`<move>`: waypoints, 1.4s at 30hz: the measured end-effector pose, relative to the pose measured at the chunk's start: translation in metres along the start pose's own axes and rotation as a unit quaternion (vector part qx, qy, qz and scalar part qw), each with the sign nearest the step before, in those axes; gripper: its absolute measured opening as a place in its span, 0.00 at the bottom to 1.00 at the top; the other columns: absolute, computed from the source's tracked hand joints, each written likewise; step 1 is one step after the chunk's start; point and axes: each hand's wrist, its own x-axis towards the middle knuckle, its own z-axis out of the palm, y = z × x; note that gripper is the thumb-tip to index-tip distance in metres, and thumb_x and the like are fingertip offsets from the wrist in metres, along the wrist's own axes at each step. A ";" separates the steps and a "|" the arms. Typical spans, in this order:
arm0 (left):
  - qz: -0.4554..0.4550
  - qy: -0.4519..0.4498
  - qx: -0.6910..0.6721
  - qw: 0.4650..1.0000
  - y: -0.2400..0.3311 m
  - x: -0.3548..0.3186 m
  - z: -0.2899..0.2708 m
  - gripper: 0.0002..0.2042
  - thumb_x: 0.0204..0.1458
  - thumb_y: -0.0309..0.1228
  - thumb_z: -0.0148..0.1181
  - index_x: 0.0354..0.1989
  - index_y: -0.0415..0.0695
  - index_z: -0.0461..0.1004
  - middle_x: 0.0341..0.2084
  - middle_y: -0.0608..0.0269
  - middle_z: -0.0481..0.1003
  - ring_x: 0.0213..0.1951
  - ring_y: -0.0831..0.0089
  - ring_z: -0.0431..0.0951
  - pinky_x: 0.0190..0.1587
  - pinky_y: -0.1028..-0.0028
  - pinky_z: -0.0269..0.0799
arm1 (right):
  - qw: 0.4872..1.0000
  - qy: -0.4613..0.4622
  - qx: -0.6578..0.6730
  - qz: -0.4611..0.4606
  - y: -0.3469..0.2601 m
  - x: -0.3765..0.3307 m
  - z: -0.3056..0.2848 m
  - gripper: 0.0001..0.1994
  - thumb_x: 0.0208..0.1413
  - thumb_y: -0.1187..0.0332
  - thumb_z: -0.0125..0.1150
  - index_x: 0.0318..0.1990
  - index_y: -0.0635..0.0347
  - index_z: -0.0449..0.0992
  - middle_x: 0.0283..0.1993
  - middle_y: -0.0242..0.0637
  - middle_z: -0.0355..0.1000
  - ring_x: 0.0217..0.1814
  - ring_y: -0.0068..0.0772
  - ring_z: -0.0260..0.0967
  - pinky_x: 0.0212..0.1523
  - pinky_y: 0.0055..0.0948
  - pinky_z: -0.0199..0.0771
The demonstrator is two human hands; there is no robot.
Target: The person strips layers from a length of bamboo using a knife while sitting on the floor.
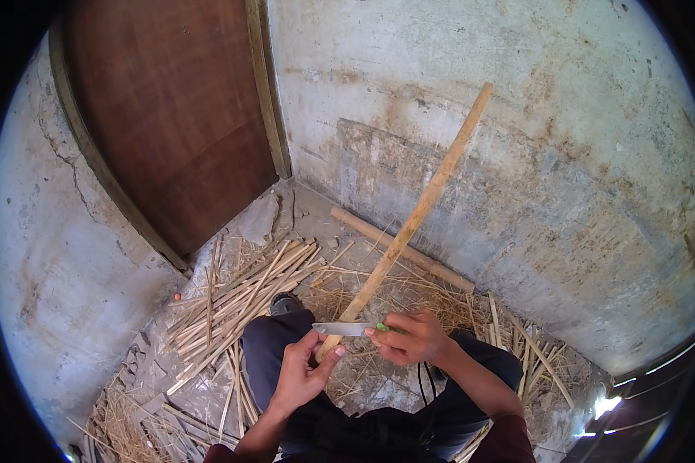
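Knife work on a cane: I am sitting on the floor in a corner, legs out, and I am judging this as the trimming step, blade laid across the cane's near end.

Right hand is closing fully round the knife's green handle, fingers curled over it, blade pointing to my left and lying flat, nearly level. Left hand is pinching the cane's lower tip between thumb and fingers, a tight grip, palm turned up and wrist bent back toward me. Blade and cane are touching just above that pinch.

Cane is running from my left hand up and to the right, its far end leaning on the wall. A second, thicker pole is lying along the wall's foot behind it. Split strips are piling up to my left, near the wooden door; straw is scattered all round my legs.

Both forearms are coming in from below, elbows tucked, hands close together over my knees.

Next move, as I am reading it, is calling for a steady left pinch, thumb kept clear of the edge, and a controlled push of the blade away from my body.
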 end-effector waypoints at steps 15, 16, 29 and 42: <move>-0.083 -0.041 -0.020 0.995 0.017 -0.009 -0.008 0.04 0.66 0.24 0.66 0.43 0.38 0.78 0.25 0.79 0.72 0.27 0.91 0.62 0.30 0.81 0.55 | 0.982 0.085 -0.016 0.167 0.039 -0.007 -0.022 0.06 0.62 0.73 0.66 0.45 0.54 0.84 0.25 0.30 0.67 0.20 0.26 0.66 0.20 0.30 0.68; -0.083 -0.043 -0.027 0.995 0.011 -0.016 -0.008 0.04 0.67 0.24 0.66 0.43 0.38 0.78 0.25 0.79 0.72 0.27 0.91 0.62 0.30 0.81 0.55 | 0.967 0.128 0.001 0.221 0.055 -0.006 -0.031 0.04 0.65 0.74 0.65 0.44 0.57 0.82 0.24 0.33 0.68 0.20 0.28 0.66 0.21 0.30 0.67; -0.114 -0.082 -0.090 0.986 0.002 -0.012 -0.004 0.10 0.72 0.35 0.61 0.43 0.40 0.76 0.21 0.79 0.64 0.24 0.89 0.57 0.27 0.78 0.52 | 0.999 -0.004 -0.022 0.031 0.002 0.001 -0.003 0.14 0.53 0.69 0.72 0.48 0.48 0.87 0.32 0.27 0.71 0.19 0.23 0.68 0.17 0.28 0.68; -0.126 -0.096 -0.138 0.978 0.006 -0.010 -0.002 0.11 0.73 0.35 0.60 0.51 0.39 0.77 0.24 0.81 0.63 0.26 0.89 0.57 0.28 0.79 0.51 | 1.000 -0.004 0.006 0.011 -0.006 -0.001 0.010 0.21 0.45 0.70 0.72 0.50 0.46 0.89 0.33 0.26 0.70 0.18 0.23 0.67 0.17 0.26 0.70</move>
